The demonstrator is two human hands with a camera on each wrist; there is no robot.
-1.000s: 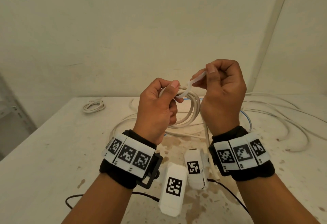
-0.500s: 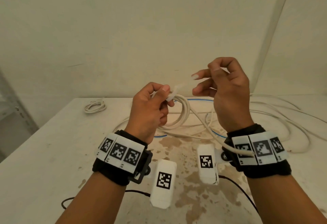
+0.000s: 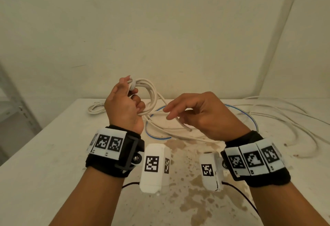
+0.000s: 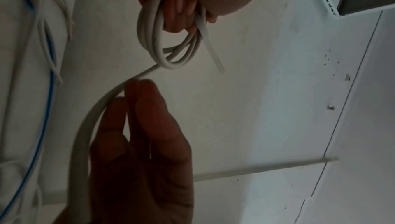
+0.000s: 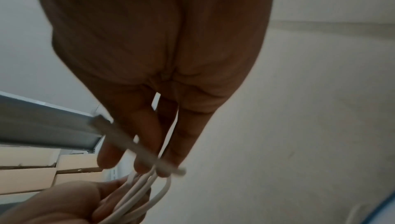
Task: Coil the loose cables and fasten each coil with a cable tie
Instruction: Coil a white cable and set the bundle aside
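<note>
a smooth, round-sectioned white cable coil (image 3: 148, 93) of several loops is held above the stained white table (image 3: 44, 163) by the left hand (image 3: 125, 108), whose fingers are curled round the bundle. a flat, pale cable tie (image 4: 208, 41) sticks out from that grip. the right hand (image 3: 200, 115) is kept relaxed, fingers loosely extended, with the cable's trailing end lying against them. a thin blue cable (image 3: 250, 120) and loose white cables (image 3: 285, 118) lie behind.

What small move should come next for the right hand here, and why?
Probably the right hand should pinch the free tail of the white cable tie. The left hand grips the small coil of white round cable with the tie pinched against it, its tail sticking out unheld, while the right hand's fingers are straight, only touching the cable's trailing length.
</note>
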